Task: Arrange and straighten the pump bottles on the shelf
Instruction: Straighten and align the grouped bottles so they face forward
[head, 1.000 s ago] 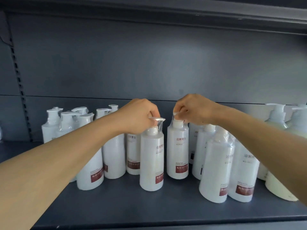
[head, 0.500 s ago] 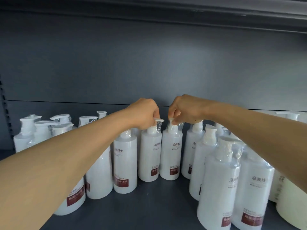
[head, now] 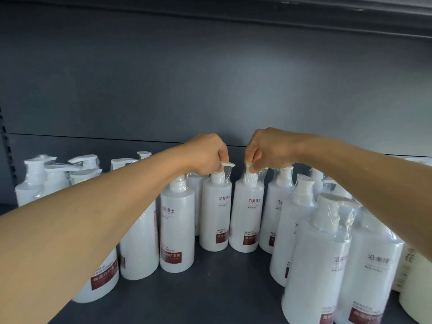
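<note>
Over the last second, the two white plastic pump bottles held by the hands sit farther back on the dark grey metal shelf [head: 210, 298] than before, now level with the rear row. The front bottles at left and right appear larger and closer, which indicates that the head camera has also moved in. Judged from this, the push-back step is close to complete for this pair; release and alignment of the neighbours remain.

The left hand [head: 205, 155] pinches the pump head of the left centre bottle [head: 216, 218] with curled fingers. The right hand [head: 268, 148] pinches the pump head of the right centre bottle [head: 247, 220] in the same manner. The two bottles stand upright, just beside each other, labels facing forward.

Each bottle is a tall white cylinder with rounded shoulders, a dark red label band near the base, and clear shrink film around the pump. The left pump spout points right; the right spout is hidden by the fingers.
</note>
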{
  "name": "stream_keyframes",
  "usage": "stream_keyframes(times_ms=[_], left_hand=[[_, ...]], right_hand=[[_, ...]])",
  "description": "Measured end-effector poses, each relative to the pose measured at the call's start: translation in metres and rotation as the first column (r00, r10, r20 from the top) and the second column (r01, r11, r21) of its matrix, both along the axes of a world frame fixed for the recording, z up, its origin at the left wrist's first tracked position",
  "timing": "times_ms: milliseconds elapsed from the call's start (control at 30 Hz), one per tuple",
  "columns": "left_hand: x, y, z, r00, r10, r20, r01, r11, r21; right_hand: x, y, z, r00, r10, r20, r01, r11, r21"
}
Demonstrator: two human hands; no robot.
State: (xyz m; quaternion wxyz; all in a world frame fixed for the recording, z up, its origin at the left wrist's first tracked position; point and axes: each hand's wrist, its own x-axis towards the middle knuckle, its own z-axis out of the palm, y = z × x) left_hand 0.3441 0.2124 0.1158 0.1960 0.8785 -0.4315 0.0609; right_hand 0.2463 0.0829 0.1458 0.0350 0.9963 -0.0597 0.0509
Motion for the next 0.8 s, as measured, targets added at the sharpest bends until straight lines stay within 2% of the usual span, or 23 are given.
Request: stream_keyframes(times_ms=[333, 533, 667, 733, 800], left_hand=[[0.000, 0.001, 0.002, 0.998, -0.051, -0.031, 0.051, 0.999, 0.019], [-0.002, 0.012, 0.017, 0.993, -0.051, -0.109, 0.056, 0.998, 0.037], [0.001, 0.037, 0.045, 1.000, 0.004, -0.030, -0.007, 0.997, -0.078], [0.002, 0.052, 0.054, 1.000, 0.027, 0.001, -0.027, 0.997, -0.068], [0.003, 0.064, 0.055, 0.999, 0.045, 0.011, -0.045, 0.999, 0.005]], right_hand=[[-0.001, -0.002, -0.005, 0.998, -0.059, 0.009, 0.058, 0.996, 0.063], [-0.007, 0.001, -0.001, 0.995, -0.090, -0.045, 0.094, 0.992, 0.088], [-0.005, 0.007, 0.019, 0.997, -0.056, 0.050, 0.045, 0.979, 0.201], [0.002, 0.016, 0.026, 0.998, -0.015, 0.056, 0.001, 0.972, 0.234], [0.013, 0.030, 0.028, 0.999, 0.036, 0.025, -0.041, 0.972, 0.233]])
